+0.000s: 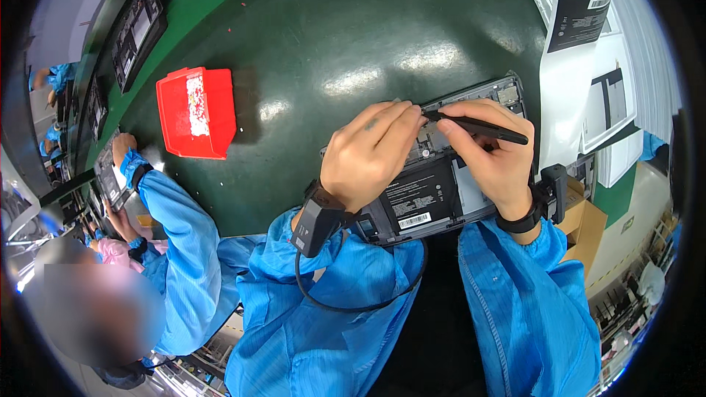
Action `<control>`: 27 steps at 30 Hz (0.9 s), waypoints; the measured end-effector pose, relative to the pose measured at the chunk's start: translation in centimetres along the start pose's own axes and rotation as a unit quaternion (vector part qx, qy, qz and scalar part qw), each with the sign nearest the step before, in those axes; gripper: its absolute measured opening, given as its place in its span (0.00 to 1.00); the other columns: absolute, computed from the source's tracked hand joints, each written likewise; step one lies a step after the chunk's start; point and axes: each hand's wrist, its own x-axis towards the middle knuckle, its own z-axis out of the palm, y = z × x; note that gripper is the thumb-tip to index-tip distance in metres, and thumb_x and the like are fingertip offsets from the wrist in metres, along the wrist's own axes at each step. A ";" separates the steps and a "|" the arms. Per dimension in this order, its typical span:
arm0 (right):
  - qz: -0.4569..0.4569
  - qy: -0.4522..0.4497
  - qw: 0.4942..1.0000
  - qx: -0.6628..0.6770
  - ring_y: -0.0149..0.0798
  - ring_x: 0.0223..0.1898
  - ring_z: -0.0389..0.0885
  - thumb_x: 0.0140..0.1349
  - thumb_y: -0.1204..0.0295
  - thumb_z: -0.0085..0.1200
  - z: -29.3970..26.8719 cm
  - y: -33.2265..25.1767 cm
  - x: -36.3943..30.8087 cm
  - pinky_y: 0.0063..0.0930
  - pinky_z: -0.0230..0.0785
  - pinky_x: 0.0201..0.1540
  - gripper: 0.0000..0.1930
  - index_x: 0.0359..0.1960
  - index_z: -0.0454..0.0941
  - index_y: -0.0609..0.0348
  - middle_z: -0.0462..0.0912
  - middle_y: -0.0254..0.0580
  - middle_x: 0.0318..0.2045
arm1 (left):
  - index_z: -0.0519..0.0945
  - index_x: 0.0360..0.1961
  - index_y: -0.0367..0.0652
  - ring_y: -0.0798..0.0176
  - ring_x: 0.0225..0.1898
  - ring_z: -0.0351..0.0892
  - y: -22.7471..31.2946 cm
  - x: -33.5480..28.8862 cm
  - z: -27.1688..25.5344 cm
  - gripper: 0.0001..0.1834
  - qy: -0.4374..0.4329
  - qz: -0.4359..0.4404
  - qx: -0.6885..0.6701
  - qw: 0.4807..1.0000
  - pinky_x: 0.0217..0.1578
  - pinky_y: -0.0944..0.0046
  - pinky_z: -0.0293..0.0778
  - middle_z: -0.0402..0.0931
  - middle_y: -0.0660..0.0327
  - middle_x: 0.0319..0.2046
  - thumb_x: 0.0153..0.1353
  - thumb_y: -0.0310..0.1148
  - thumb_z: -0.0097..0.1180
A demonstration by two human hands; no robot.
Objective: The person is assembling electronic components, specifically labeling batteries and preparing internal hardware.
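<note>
An opened laptop base (471, 202) lies tilted at the table's near edge, its inside parts showing, with a black battery (418, 195) along the near side. Over its far part, my right hand (494, 151) grips a slim black pen-shaped tool (482, 128), whose tip points left; I cannot tell its exact kind. Close to that tip, my left hand (371, 151) rests over the laptop's left part with its fingers bent and pressed together. Whatever those fingertips hold or press is hidden.
A red plastic bin (195, 114) stands on the green table (316, 37). At right are a sheet of black labels (577, 29) and stacked white sheets. Left, a co-worker's sleeve (180, 209) reaches toward another device; more opened devices (137, 33) line the far-left rail. A cable (353, 309) hangs from my left wrist.
</note>
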 end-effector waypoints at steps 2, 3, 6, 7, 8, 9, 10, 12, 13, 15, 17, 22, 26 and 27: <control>0.000 -0.002 1.000 -0.003 0.22 0.28 0.82 0.56 0.79 0.69 -0.1 0.1 0.0 0.14 0.69 0.23 0.09 0.40 0.88 0.64 0.88 0.41 0.34 | 0.84 0.40 0.33 0.53 0.41 0.87 0.0 0.1 0.0 0.12 0.002 -0.009 -0.011 1.000 0.36 0.59 0.86 0.85 0.53 0.39 0.54 0.24 0.70; 0.005 0.007 0.999 0.034 0.21 0.28 0.82 0.57 0.80 0.69 -0.1 0.5 -0.2 0.14 0.69 0.24 0.09 0.40 0.87 0.66 0.87 0.41 0.35 | 0.84 0.40 0.33 0.53 0.41 0.87 -0.1 0.2 0.0 0.12 0.003 -0.009 -0.012 1.000 0.36 0.59 0.86 0.85 0.53 0.39 0.54 0.24 0.70; 0.041 0.023 0.993 0.113 0.21 0.27 0.81 0.59 0.82 0.68 -0.5 0.4 -0.6 0.13 0.69 0.24 0.09 0.42 0.86 0.68 0.86 0.42 0.36 | 0.84 0.38 0.35 0.54 0.40 0.87 0.3 0.9 -0.1 0.10 0.008 -0.021 -0.026 0.999 0.34 0.58 0.85 0.85 0.54 0.38 0.56 0.24 0.69; 0.071 0.033 0.985 0.153 0.22 0.27 0.80 0.60 0.82 0.67 -0.7 0.2 -0.6 0.13 0.70 0.24 0.09 0.43 0.85 0.70 0.85 0.42 0.37 | 0.84 0.39 0.35 0.52 0.39 0.87 0.5 1.3 -0.1 0.10 -0.010 -0.036 -0.047 0.998 0.37 0.58 0.85 0.85 0.54 0.38 0.55 0.23 0.69; 0.062 0.019 0.987 0.149 0.23 0.28 0.81 0.62 0.83 0.65 -0.9 0.3 -0.6 0.12 0.71 0.25 0.09 0.44 0.84 0.71 0.84 0.43 0.39 | 0.84 0.39 0.34 0.51 0.39 0.87 0.6 1.7 -0.2 0.11 -0.029 -0.050 -0.069 0.996 0.39 0.58 0.84 0.85 0.53 0.37 0.54 0.22 0.69; 0.062 0.017 0.987 0.149 0.23 0.28 0.81 0.62 0.83 0.65 -0.8 0.2 -0.6 0.12 0.71 0.25 0.09 0.44 0.84 0.71 0.84 0.43 0.39 | 0.84 0.39 0.34 0.51 0.39 0.87 0.6 1.8 -0.1 0.11 -0.028 -0.051 -0.068 0.996 0.39 0.58 0.84 0.85 0.53 0.37 0.54 0.22 0.69; 0.064 0.019 0.986 0.152 0.23 0.28 0.81 0.62 0.82 0.65 -0.6 0.2 -0.7 0.12 0.71 0.25 0.09 0.43 0.84 0.71 0.84 0.43 0.38 | 0.83 0.39 0.35 0.51 0.39 0.87 0.5 1.8 -0.1 0.11 -0.033 -0.048 -0.065 0.996 0.39 0.58 0.84 0.85 0.54 0.37 0.53 0.23 0.69; 0.065 0.025 0.986 0.152 0.22 0.28 0.81 0.62 0.82 0.66 -0.6 0.3 -0.6 0.12 0.72 0.25 0.09 0.43 0.84 0.71 0.84 0.42 0.38 | 0.83 0.39 0.35 0.52 0.38 0.86 0.6 2.0 0.1 0.11 -0.038 -0.041 -0.064 0.996 0.38 0.58 0.83 0.85 0.55 0.37 0.53 0.23 0.69; 0.063 0.023 0.986 0.154 0.22 0.28 0.81 0.62 0.82 0.66 -0.5 0.3 -0.5 0.12 0.72 0.25 0.09 0.43 0.84 0.71 0.84 0.42 0.38 | 0.83 0.38 0.36 0.52 0.38 0.86 0.6 2.0 0.2 0.11 -0.037 -0.050 -0.058 0.996 0.38 0.58 0.83 0.85 0.55 0.36 0.53 0.23 0.70; 0.062 0.022 0.986 0.156 0.22 0.28 0.81 0.62 0.82 0.66 -0.3 0.4 -0.6 0.12 0.72 0.25 0.09 0.43 0.84 0.71 0.84 0.42 0.37 | 0.83 0.38 0.36 0.53 0.38 0.86 0.6 1.9 0.2 0.11 -0.037 -0.058 -0.053 0.996 0.37 0.58 0.83 0.85 0.56 0.36 0.52 0.23 0.70; 0.061 0.040 0.987 0.146 0.22 0.28 0.81 0.62 0.82 0.66 0.0 0.4 -0.5 0.12 0.72 0.24 0.09 0.43 0.84 0.71 0.85 0.41 0.37 | 0.83 0.37 0.37 0.53 0.37 0.86 0.6 2.0 0.2 0.11 -0.037 -0.058 -0.051 0.996 0.36 0.58 0.83 0.85 0.56 0.36 0.52 0.24 0.70; 0.075 0.039 0.988 0.126 0.21 0.28 0.81 0.62 0.81 0.66 -0.1 0.3 -0.5 0.12 0.72 0.25 0.08 0.42 0.85 0.70 0.85 0.40 0.36 | 0.83 0.36 0.37 0.53 0.36 0.86 0.4 1.9 0.5 0.11 -0.023 -0.051 -0.046 0.997 0.36 0.58 0.83 0.85 0.57 0.35 0.52 0.24 0.70; 0.080 0.030 0.992 0.098 0.20 0.27 0.79 0.62 0.81 0.66 -0.2 0.3 -0.5 0.11 0.70 0.26 0.08 0.42 0.85 0.69 0.85 0.38 0.35 | 0.83 0.37 0.37 0.53 0.37 0.86 0.5 1.9 0.4 0.11 -0.023 -0.061 -0.061 0.996 0.37 0.59 0.83 0.85 0.56 0.35 0.52 0.24 0.71; 0.081 0.031 0.991 0.098 0.20 0.27 0.79 0.62 0.81 0.66 -0.2 0.3 -0.6 0.11 0.70 0.26 0.08 0.42 0.85 0.69 0.85 0.38 0.35 | 0.83 0.37 0.37 0.53 0.37 0.86 0.5 1.9 0.3 0.11 -0.024 -0.060 -0.062 0.996 0.37 0.59 0.83 0.85 0.56 0.35 0.52 0.24 0.71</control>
